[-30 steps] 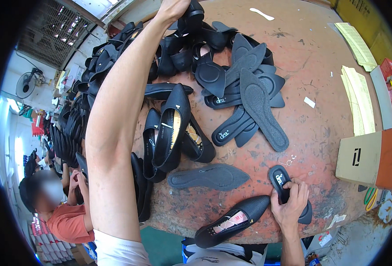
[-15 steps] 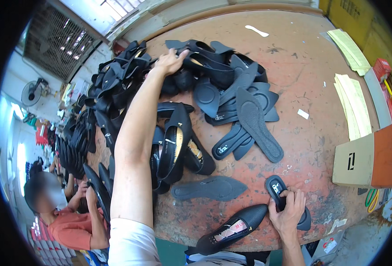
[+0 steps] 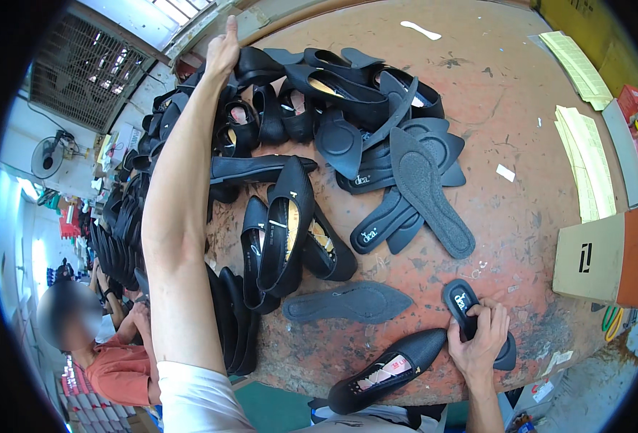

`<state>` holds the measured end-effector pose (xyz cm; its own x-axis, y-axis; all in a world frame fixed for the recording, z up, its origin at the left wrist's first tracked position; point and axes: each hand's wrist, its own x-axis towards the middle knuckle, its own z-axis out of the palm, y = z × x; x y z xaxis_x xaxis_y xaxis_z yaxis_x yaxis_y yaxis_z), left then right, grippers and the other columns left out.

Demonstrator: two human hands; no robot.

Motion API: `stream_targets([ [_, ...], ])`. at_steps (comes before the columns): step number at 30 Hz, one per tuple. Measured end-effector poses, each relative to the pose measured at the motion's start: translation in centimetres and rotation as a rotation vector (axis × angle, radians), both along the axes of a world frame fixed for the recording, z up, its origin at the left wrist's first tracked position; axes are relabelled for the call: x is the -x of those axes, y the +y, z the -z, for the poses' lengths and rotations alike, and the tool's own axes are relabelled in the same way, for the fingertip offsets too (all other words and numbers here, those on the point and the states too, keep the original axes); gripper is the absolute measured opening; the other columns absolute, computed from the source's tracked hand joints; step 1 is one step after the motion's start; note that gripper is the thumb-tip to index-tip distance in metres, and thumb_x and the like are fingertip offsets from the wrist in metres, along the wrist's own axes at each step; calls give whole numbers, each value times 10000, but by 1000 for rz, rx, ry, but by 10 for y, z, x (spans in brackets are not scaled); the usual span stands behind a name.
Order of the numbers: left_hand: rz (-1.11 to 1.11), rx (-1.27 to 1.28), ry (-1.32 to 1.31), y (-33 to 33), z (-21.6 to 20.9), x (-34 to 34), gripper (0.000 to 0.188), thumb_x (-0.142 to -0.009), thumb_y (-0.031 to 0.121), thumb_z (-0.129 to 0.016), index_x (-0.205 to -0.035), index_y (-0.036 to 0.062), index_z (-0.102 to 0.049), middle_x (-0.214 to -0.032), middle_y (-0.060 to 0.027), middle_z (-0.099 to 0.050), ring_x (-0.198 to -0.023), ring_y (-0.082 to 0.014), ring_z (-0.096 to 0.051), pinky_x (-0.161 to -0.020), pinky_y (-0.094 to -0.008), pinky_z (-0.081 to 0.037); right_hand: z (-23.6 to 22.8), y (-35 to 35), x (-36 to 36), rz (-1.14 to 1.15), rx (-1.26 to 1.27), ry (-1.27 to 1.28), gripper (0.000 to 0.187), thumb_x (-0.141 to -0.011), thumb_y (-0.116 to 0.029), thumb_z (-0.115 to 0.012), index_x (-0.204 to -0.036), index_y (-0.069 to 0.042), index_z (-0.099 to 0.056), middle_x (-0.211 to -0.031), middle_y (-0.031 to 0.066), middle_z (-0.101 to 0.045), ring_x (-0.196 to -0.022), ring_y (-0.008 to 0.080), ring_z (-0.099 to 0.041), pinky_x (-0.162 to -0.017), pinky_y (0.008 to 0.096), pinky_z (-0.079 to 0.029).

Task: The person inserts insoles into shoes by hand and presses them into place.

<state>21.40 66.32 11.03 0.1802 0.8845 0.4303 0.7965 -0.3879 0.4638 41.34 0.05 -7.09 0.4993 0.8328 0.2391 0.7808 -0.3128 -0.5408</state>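
Note:
My right hand grips a black insole with pale lettering, fingers curled over its middle, low on the table. Just left of it lies a black pointed flat shoe, its toe near my wrist and pinkish paper showing inside. Above that shoe rests a grey pointed insole, lying flat. My left arm stretches far across the pile, and my left hand is beside a black shoe at the back. One digit points outward; the other fingers are mostly hidden, and nothing shows in that hand.
Black shoes stand mid-table beside a heap of loose insoles. Yellow paper sheets and a tan-and-orange box line the right side, with scissors below. At left, a person in a red top works near piled shoes.
My left hand has moved left and farther away from the middle shoes at the back. The right hand keeps its hold on the insole. The view has shifted slightly.

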Motion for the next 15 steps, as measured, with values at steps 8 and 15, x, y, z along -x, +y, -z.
stream_targets([
  [8, -18, -29, -257, -7, 23, -5, 1028, -1015, 831, -455, -952, -154, -739, -990, -363, -720, -1071, -394, -709, -1035, -465, -486, 6, -3, 1, 28, 8, 12, 338, -719, -138, -816, -973, -52, -610, -1106, 167, -615, -967, 371, -585, -849, 481, -447],
  [15, 110, 254, -1176, -64, -45, -5, 839, -1094, 643, -528, -1381, -143, -588, -1204, -250, -717, -1028, -351, -718, -942, -564, -588, -31, -1, -2, -59, 72, 107, 370, -747, -148, -813, -1069, -39, -665, -1261, 203, -603, -1147, 408, -587, -981, 548, -447],
])
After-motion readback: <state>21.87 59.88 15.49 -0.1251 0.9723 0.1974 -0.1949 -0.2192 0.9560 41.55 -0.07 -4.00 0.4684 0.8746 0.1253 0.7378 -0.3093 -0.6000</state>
